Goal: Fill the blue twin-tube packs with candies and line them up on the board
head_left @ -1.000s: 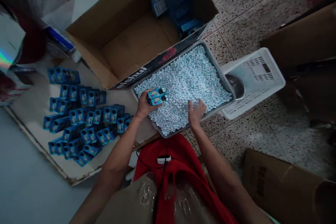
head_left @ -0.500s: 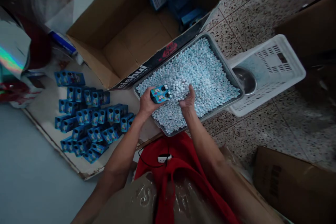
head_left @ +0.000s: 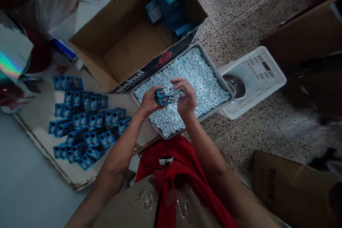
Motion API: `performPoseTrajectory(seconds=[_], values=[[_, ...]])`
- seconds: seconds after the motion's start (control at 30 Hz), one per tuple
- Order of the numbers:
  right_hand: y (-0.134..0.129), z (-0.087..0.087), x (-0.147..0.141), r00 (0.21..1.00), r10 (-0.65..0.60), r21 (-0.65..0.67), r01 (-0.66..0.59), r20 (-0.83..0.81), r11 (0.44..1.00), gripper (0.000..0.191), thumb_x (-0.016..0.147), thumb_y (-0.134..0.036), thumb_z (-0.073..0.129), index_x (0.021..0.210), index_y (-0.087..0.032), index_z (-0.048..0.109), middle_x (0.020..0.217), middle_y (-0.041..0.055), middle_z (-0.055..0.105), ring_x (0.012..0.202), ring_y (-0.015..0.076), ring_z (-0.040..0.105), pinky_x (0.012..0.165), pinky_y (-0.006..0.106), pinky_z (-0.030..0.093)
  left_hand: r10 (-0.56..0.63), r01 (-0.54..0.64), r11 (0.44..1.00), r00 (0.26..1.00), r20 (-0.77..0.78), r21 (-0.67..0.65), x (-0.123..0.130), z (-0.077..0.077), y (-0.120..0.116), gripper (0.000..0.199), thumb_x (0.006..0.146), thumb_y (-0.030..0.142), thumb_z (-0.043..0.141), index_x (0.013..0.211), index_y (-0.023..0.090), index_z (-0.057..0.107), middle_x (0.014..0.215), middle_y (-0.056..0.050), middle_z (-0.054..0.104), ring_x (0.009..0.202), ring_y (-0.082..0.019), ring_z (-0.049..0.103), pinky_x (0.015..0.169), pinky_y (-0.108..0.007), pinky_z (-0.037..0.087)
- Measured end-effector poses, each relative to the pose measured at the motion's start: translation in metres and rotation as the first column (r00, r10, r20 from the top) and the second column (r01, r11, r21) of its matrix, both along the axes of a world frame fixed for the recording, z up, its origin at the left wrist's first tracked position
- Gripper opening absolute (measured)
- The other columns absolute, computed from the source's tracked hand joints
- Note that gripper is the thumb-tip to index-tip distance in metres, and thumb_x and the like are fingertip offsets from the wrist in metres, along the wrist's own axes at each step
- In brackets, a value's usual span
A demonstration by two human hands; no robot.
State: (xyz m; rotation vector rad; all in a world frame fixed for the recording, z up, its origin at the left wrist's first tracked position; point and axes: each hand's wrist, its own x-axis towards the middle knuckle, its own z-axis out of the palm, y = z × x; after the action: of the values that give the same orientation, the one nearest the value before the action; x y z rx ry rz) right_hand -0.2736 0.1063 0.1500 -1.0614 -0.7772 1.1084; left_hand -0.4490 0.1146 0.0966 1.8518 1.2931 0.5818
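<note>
In the head view, the upper edge of a grey, metal-looking rectangular tray (head_left: 225,84) runs along a brown cardboard carton (head_left: 114,28) at eleven o'clock; speckled tiled floor (head_left: 240,135) opens at four. Over the tray's nine-o'clock side, the left hand (head_left: 148,100) grips two small blue card boxes (head_left: 162,99); at their three o'clock, the right hand (head_left: 187,99) cups rounded pale-blue and white pellets (head_left: 203,74), which also fill the tray.
</note>
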Motion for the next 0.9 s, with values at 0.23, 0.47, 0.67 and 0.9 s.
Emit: performPoseTrajectory(seconds=[0.23, 0.47, 0.67, 0.9], values=[[-0.010, 0.002, 0.019, 0.969, 0.222, -0.015, -0.222, 0.107, 0.975, 0.056, 0.097, -0.076, 0.046, 0.099, -0.030, 0.078, 0.137, 0.0045, 0.072, 0.142, 0.0302, 0.060, 0.124, 0.058, 0.043, 0.113, -0.106, 0.992, 0.987, 0.116, -0.064, 0.008, -0.022, -0.005, 0.076, 0.061, 0.031, 0.097, 0.128, 0.023, 0.063, 0.119, -0.004, 0.077, 0.103, -0.025, 0.076, 0.093, -0.036, 0.061], [-0.002, -0.057, 0.086, 0.883, 0.207, -0.344, -0.056, 0.421, 0.937, 0.049, 0.103, -0.063, 0.046, 0.106, -0.026, 0.077, 0.134, 0.0108, 0.072, 0.129, 0.0276, 0.066, 0.111, 0.053, 0.054, 0.093, -0.100, 0.993, 0.989, 0.112, 0.064, -0.015, -0.027, -0.007, 0.071, 0.064, 0.034, 0.096, 0.128, 0.023, 0.066, 0.127, -0.009, 0.076, 0.117, -0.032, 0.075, 0.103, -0.047, 0.061], [0.028, -0.147, 0.098, 0.385, 0.175, -0.297, 0.286, 0.906, 0.911, 0.054, 0.096, -0.061, 0.061, 0.129, -0.019, 0.069, 0.140, 0.0187, 0.064, 0.139, 0.0351, 0.052, 0.122, 0.064, 0.036, 0.250, -0.243, 0.968, 0.948, 0.198, -0.055, -0.040, -0.043, -0.025, 0.080, 0.062, 0.054, 0.098, 0.127, 0.025, 0.062, 0.125, -0.011, 0.075, 0.111, -0.031, 0.075, 0.097, -0.048, 0.062], [0.014, -0.154, 0.025, 0.522, 0.185, -0.327, 0.194, 0.833, 0.925, 0.046, 0.089, -0.059, 0.068, 0.113, -0.021, 0.071, 0.123, 0.0146, 0.067, 0.125, 0.0321, 0.059, 0.114, 0.053, 0.046, 0.471, -0.359, 0.871, 0.804, 0.363, -0.335, -0.041, -0.073, -0.060, 0.089, 0.059, 0.054, 0.101, 0.131, 0.031, 0.054, 0.118, -0.005, 0.072, 0.107, -0.029, 0.075, 0.093, -0.052, 0.064]])
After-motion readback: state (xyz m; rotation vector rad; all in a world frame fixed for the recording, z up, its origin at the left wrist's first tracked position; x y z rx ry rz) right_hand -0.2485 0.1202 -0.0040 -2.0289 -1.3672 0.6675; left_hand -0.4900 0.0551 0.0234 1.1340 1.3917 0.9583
